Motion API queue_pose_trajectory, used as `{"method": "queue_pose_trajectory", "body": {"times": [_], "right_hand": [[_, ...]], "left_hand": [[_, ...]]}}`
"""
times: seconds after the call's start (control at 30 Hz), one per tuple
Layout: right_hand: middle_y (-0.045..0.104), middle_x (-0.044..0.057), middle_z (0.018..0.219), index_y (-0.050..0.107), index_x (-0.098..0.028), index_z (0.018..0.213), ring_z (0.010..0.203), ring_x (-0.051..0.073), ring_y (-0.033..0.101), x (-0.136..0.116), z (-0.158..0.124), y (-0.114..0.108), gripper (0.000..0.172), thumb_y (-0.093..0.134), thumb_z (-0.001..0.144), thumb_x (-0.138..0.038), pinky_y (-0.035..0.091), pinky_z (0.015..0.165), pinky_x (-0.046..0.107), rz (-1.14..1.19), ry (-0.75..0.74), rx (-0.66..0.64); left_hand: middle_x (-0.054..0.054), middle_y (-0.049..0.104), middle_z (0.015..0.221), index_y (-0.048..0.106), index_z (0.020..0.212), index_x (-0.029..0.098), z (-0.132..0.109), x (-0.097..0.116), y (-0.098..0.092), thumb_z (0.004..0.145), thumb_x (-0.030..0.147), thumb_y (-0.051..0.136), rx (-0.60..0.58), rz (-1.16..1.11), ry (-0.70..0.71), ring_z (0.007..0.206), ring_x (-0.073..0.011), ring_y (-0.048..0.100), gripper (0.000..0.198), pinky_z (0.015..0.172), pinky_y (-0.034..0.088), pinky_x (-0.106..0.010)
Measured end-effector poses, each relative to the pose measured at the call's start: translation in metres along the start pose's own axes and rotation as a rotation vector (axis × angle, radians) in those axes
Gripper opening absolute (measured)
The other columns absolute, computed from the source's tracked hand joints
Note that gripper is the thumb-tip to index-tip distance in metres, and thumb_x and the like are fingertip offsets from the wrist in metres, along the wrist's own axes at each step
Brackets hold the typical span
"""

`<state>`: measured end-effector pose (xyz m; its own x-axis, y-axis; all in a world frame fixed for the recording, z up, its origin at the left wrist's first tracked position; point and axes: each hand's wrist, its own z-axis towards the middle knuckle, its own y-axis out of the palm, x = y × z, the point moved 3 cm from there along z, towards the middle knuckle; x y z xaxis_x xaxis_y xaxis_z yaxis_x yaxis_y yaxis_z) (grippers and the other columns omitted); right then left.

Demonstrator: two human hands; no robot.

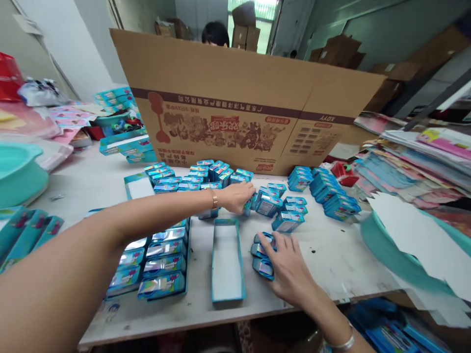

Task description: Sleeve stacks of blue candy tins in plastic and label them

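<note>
My left hand reaches across the table and closes on a small blue box among several loose ones. My right hand rests over a short stack of small blue boxes near the table's front, fingers curled on them. Between my arms lies an empty blue display tray. To its left, a filled tray holds rows of the same boxes. More small boxes are lined up behind my left hand.
A large flattened brown carton stands upright across the back of the table; a person's head shows above it. More blue boxes lie at the right, with piles of printed sheets. A teal basin sits left.
</note>
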<state>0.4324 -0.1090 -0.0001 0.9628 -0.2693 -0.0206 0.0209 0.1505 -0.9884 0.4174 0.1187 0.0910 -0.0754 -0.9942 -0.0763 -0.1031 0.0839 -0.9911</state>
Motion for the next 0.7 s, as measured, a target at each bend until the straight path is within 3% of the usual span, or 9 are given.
{"method": "queue_pose_trajectory", "body": {"times": [0.1,0.17,0.27,0.33,0.43,0.57,0.7], "right_hand": [[0.047,0.023,0.135,0.041,-0.02,0.151,0.118,0.042,0.048,0.008,-0.021,-0.011,0.092,0.069,0.063,-0.021,0.038,0.101,0.057,0.039,0.055,0.086],[0.047,0.021,0.134,0.037,-0.021,0.152,0.119,0.042,0.048,0.012,-0.029,-0.028,0.091,0.07,0.068,-0.027,0.042,0.098,0.055,0.121,0.066,0.165],[0.041,0.017,0.142,0.026,-0.026,0.156,0.127,0.039,0.046,0.005,-0.032,-0.056,0.094,0.07,0.074,-0.04,0.044,0.101,0.052,0.314,-0.001,0.214],[0.036,0.015,0.148,0.021,-0.027,0.157,0.133,0.036,0.043,-0.011,-0.028,-0.067,0.096,0.07,0.076,-0.042,0.043,0.106,0.048,0.431,-0.091,0.165],[0.034,0.016,0.149,0.024,-0.024,0.157,0.135,0.035,0.041,-0.043,-0.018,-0.065,0.096,0.072,0.074,-0.034,0.041,0.109,0.047,0.488,-0.21,0.069],[0.038,0.019,0.145,0.033,-0.02,0.153,0.132,0.038,0.039,-0.076,0.0,-0.051,0.092,0.067,0.067,-0.018,0.039,0.108,0.051,0.335,-0.291,-0.021],[0.037,0.022,0.145,0.032,-0.02,0.154,0.131,0.041,0.037,-0.099,0.016,-0.05,0.097,0.065,0.063,-0.011,0.045,0.1,0.052,0.143,-0.337,-0.248]], "left_hand": [[-0.013,0.064,0.108,0.056,0.11,0.011,-0.016,0.005,-0.025,0.068,0.036,0.073,0.024,-0.137,-0.104,0.097,-0.0276,0.059,0.052,0.082,0.047,-0.033],[-0.01,0.067,0.101,0.058,0.109,0.012,-0.028,0.007,-0.033,0.063,0.04,0.078,-0.057,-0.238,-0.194,0.088,-0.0249,0.062,0.057,0.073,0.048,-0.03],[-0.008,0.07,0.099,0.061,0.11,0.013,-0.046,0.013,-0.025,0.057,0.043,0.082,-0.238,-0.329,-0.296,0.084,-0.0242,0.064,0.065,0.067,0.049,-0.029],[-0.01,0.071,0.101,0.063,0.111,0.012,-0.055,0.018,-0.012,0.056,0.043,0.082,-0.311,-0.338,-0.335,0.085,-0.0258,0.065,0.066,0.067,0.05,-0.03],[-0.013,0.072,0.105,0.063,0.114,0.01,-0.063,0.023,0.004,0.057,0.041,0.081,-0.325,-0.323,-0.368,0.087,-0.0269,0.067,0.067,0.068,0.052,-0.03],[-0.014,0.072,0.108,0.062,0.116,0.011,-0.067,0.028,0.008,0.058,0.037,0.08,-0.291,-0.294,-0.353,0.092,-0.0265,0.068,0.066,0.071,0.054,-0.028],[-0.016,0.07,0.117,0.061,0.12,0.011,-0.069,0.034,0.005,0.059,0.034,0.077,-0.297,-0.265,-0.333,0.101,-0.0278,0.067,0.067,0.08,0.055,-0.028]]}}
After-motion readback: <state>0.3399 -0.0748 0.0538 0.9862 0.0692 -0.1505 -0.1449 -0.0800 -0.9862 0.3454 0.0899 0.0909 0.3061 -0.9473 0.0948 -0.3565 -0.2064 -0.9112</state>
